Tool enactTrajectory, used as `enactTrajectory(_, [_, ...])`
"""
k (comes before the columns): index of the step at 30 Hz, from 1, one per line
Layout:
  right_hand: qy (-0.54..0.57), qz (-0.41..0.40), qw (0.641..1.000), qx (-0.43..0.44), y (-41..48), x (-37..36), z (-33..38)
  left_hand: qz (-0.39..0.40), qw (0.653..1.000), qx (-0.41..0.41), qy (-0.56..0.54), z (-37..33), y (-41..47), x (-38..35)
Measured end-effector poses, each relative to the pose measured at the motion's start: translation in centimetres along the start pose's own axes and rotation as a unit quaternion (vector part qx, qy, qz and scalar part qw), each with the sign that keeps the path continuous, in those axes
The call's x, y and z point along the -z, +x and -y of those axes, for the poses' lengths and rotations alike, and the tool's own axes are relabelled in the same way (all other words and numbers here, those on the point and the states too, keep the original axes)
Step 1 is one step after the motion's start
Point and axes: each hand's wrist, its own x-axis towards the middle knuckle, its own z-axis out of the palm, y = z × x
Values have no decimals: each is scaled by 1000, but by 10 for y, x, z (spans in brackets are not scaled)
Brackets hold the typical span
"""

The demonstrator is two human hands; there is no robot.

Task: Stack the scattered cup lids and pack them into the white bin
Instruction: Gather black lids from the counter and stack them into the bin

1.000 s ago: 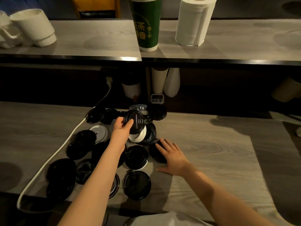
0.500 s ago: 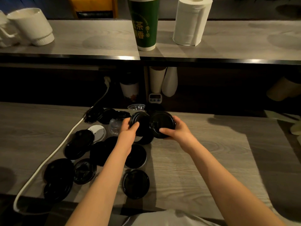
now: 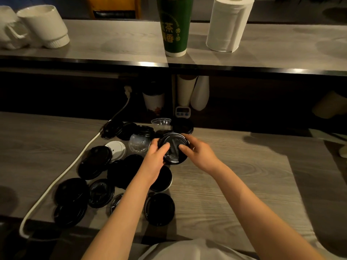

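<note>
About a dozen loose black lids (image 3: 159, 209) lie on the tabletop (image 3: 234, 184), mostly left of and nearer than the hands, so the left hand (image 3: 155, 158) is closer to them. It and the right hand (image 3: 200, 153) both grip the held black lid (image 3: 174, 145). Farther left are one white lid (image 3: 117, 149) and two clear lids (image 3: 139, 142). No white bin shows.

Green paper cup (image 3: 175, 25) on the upper counter (image 3: 112, 40) is displaying pale printed Chinese characters, 茶 above 香 legible, with two small round seals (image 3: 177, 31) beside them too small to read.
</note>
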Motion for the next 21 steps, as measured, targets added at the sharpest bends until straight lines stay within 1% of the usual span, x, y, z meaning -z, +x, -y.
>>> enactTrajectory(1, [8, 7, 1000, -4, 0, -1, -1, -14, 1000, -10, 10, 0, 0, 5])
enactTrajectory(3, [-2, 19, 1000, -19, 0, -10, -3, -68, 997, -34, 16, -3, 2, 19])
enactTrajectory(5, [-78, 26, 996, -18, -3, -25, -8, -125, 991, -50, 10, -7, 5, 35])
enactTrajectory(6, [-127, 43, 991, -3, -7, -35, -9, -144, 988, -54, 8, -8, 6, 43])
enactTrajectory(8, [-211, 119, 969, 41, -14, -58, -13, -165, 984, -61, 0, -9, 7, 53])
enactTrajectory(10, [-288, 198, 934, 77, -19, -82, -19, -179, 982, -60, -8, -9, 8, 59])
enactTrajectory(11, [-316, 216, 920, 83, -21, -91, -22, -182, 982, -55, -14, -8, 8, 60])
enactTrajectory(12, [-331, 217, 915, 83, -22, -99, -24, -185, 981, -49, -18, -7, 8, 61])
enactTrajectory(14, [-323, 192, 923, 81, -23, -105, -30, -191, 980, -41, -30, -4, 8, 63])
enactTrajectory(16, [-281, 178, 940, 72, -21, -103, -32, -202, 978, -23, -41, -1, 9, 64])
enactTrajectory(18, [-205, 173, 962, 43, -18, -95, -34, -200, 978, 1, -55, 2, 9, 64])
enactTrajectory(21, [-83, 150, 985, -5, -15, -77, -36, -206, 977, -4, -57, -1, 10, 57])
